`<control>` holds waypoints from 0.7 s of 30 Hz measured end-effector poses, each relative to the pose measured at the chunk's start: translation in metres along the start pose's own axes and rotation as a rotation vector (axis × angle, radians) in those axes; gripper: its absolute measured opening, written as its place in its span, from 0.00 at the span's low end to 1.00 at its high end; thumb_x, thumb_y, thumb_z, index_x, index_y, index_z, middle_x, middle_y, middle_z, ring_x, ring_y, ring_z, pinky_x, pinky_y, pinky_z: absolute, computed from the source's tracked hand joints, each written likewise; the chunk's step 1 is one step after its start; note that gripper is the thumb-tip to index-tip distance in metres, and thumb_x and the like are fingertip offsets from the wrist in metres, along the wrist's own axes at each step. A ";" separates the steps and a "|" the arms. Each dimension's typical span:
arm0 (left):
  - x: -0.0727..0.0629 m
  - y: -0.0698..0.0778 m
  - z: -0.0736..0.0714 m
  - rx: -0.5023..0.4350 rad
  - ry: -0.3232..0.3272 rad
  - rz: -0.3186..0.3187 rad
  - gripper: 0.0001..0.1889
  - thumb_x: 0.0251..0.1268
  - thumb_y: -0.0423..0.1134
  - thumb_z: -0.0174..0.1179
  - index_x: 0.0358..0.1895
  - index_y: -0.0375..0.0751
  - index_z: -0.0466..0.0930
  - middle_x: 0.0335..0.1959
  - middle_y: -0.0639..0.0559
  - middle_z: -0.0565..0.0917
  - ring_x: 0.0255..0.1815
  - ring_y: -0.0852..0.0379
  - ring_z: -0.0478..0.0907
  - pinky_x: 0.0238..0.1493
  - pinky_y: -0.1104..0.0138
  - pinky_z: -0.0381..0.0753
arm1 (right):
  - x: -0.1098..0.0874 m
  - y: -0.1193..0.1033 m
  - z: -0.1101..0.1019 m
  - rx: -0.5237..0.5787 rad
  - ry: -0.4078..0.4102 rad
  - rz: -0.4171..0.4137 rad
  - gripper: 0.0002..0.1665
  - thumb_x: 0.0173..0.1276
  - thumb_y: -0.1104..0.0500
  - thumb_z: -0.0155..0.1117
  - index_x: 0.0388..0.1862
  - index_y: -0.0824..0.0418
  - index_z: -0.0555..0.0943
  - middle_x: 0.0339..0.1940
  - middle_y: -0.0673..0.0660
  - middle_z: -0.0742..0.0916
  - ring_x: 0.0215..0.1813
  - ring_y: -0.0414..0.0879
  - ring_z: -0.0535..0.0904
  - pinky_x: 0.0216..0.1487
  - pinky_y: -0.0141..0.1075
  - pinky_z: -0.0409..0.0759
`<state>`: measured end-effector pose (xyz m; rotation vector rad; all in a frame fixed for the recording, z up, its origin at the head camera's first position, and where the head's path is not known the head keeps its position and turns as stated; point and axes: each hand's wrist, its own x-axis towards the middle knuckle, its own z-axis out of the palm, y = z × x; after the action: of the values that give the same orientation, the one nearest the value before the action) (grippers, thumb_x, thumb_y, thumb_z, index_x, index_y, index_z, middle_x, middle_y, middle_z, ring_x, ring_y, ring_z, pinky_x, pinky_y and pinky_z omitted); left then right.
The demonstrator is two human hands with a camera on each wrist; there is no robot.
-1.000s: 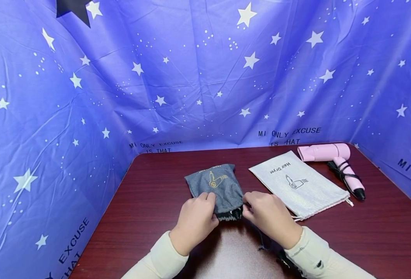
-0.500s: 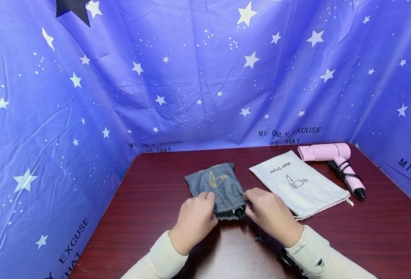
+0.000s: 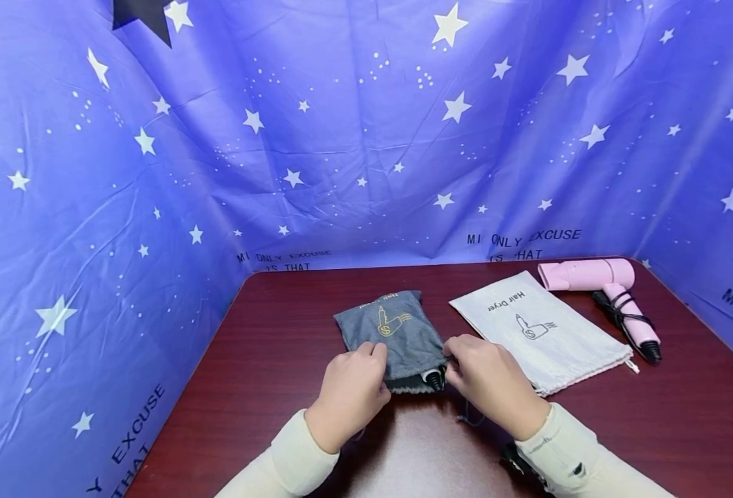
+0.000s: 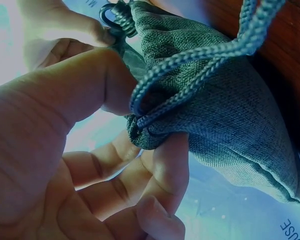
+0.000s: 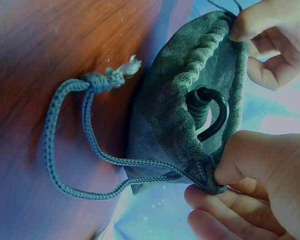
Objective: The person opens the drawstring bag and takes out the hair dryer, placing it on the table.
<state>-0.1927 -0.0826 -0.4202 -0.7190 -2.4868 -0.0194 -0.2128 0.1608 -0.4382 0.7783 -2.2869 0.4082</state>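
Observation:
A dark grey drawstring bag (image 3: 397, 339) with a yellow hair dryer print lies on the table, its mouth toward me. My left hand (image 3: 353, 387) pinches the left edge of the mouth between thumb and fingers. At the opposite corner of the mouth, my right hand (image 3: 491, 379) pinches the cloth. Inside the opening shows a black ribbed cord end (image 5: 200, 102) with a bent black cord; the rest of that item is hidden in the bag. A knotted drawstring (image 5: 92, 145) hangs loose from the corner by my right hand.
A white drawstring bag (image 3: 537, 332) printed "Hair Dryer" lies flat to the right. Beyond it, near the table's right edge, is a pink hair dryer (image 3: 590, 274) with its black cord wound on the handle. A starry blue curtain (image 3: 354, 138) surrounds the dark red table (image 3: 267, 373).
My right hand has shifted slightly right, drawing the bag's mouth wider. More of the black ribbed end shows in the opening. The left hand keeps its grip; the head view has turned slightly left.

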 end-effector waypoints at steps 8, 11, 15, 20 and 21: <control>0.000 0.002 0.000 0.012 -0.001 -0.003 0.19 0.34 0.34 0.73 0.26 0.45 0.70 0.22 0.56 0.74 0.15 0.57 0.70 0.16 0.65 0.69 | -0.002 0.005 0.000 -0.029 0.001 0.006 0.10 0.48 0.69 0.67 0.29 0.58 0.81 0.24 0.48 0.83 0.23 0.40 0.76 0.23 0.37 0.78; 0.000 0.002 0.000 0.013 -0.008 -0.002 0.19 0.34 0.34 0.74 0.27 0.45 0.70 0.22 0.55 0.75 0.15 0.56 0.71 0.16 0.64 0.70 | -0.002 0.007 0.000 -0.038 -0.006 0.010 0.10 0.47 0.69 0.68 0.29 0.58 0.81 0.24 0.48 0.83 0.23 0.41 0.77 0.23 0.38 0.78; -0.001 0.002 0.001 0.021 -0.017 0.000 0.19 0.34 0.36 0.75 0.28 0.45 0.72 0.22 0.55 0.75 0.16 0.56 0.73 0.17 0.63 0.72 | -0.002 0.009 0.001 -0.045 -0.014 0.016 0.10 0.47 0.69 0.68 0.28 0.57 0.80 0.23 0.48 0.82 0.23 0.42 0.77 0.23 0.39 0.78; -0.001 0.002 0.002 0.029 -0.026 0.001 0.19 0.34 0.37 0.76 0.28 0.45 0.72 0.22 0.56 0.75 0.16 0.55 0.73 0.17 0.63 0.72 | -0.003 0.011 0.001 -0.047 -0.013 0.015 0.10 0.47 0.69 0.68 0.27 0.57 0.80 0.22 0.48 0.81 0.22 0.43 0.78 0.22 0.40 0.77; -0.001 0.002 0.003 0.033 -0.029 0.001 0.19 0.34 0.37 0.76 0.27 0.45 0.72 0.22 0.56 0.75 0.16 0.55 0.74 0.17 0.63 0.72 | -0.003 0.012 0.001 -0.046 -0.014 0.017 0.10 0.47 0.69 0.68 0.27 0.57 0.79 0.22 0.48 0.81 0.22 0.43 0.77 0.22 0.40 0.77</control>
<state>-0.1921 -0.0808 -0.4232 -0.7119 -2.5083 0.0324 -0.2192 0.1704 -0.4421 0.7420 -2.3092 0.3572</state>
